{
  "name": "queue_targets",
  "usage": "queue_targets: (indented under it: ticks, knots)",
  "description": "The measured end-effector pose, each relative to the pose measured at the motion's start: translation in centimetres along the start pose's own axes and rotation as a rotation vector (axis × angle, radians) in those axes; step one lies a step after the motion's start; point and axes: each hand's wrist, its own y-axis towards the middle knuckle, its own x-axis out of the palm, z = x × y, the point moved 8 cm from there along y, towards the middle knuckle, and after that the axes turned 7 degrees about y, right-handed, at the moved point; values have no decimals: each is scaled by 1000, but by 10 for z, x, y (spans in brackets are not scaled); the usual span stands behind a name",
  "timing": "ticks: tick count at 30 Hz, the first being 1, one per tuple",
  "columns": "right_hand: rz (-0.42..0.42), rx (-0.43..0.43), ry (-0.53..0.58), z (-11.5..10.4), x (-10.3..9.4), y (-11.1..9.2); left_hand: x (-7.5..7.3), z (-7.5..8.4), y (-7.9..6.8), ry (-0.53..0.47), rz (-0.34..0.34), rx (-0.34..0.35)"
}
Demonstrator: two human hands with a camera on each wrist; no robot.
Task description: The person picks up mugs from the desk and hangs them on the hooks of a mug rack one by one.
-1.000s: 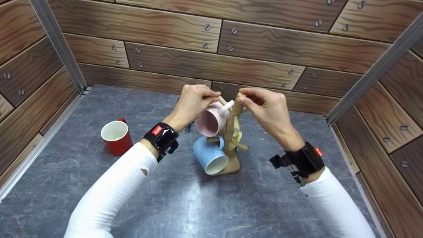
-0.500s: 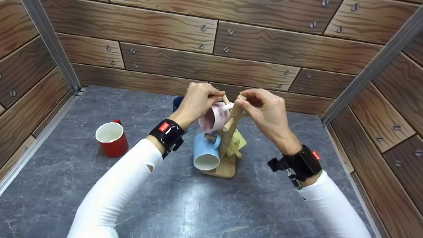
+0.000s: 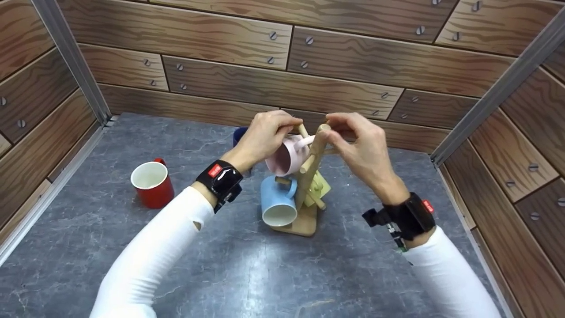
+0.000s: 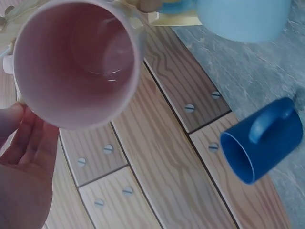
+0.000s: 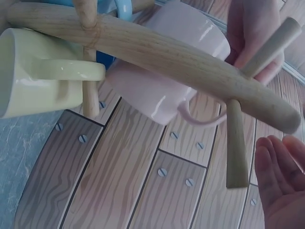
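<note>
A wooden mug tree stands on the table, with a pink mug high on its left side. My left hand pinches the tip of an upper peg beside this mug. Thumb and fingertips of my right hand are loosely spread right at the top of the post; in the right wrist view, its fingers lie just past the post's end. Lower on the tree hang a light blue mug, mouth toward me, and a pale yellow mug, mostly behind the post in the head view.
A red mug with a white inside stands upright on the left of the grey table. Behind my left wrist is a dark blue mug, lying on its side. Wood-patterned walls enclose the back and both sides.
The mug tree has turned and come more upright, the light blue mug swinging to face me. My right fingers have loosened at the post's top. My left hand has shifted slightly right.
</note>
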Motion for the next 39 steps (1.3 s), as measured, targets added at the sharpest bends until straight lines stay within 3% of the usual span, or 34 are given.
queue_targets:
  ticks: [6,10,14,21,26,31,39]
  knots:
    - [53,14,-27,11,-18,-5,-15,-18,-23,24,27,-47]
    - [75,2,-71,19,-34,-15,-30,-40,-45,93,30,-82]
    - [74,62,-97,35,-47,-26,-45,-67,-69,189,-10,-120]
    - [33,196,-134,69,-60,-52,-60,-120,-118,373,-213,-316]
    - [24,261,-159,87,-63,-67,-71,-155,-157,400,-302,-508]
    - [-10,311,-154,104,-65,-78,-77,-179,-188,427,-324,-627]
    - [-31,367,-166,122,-73,-97,-73,-199,-212,427,-347,-716]
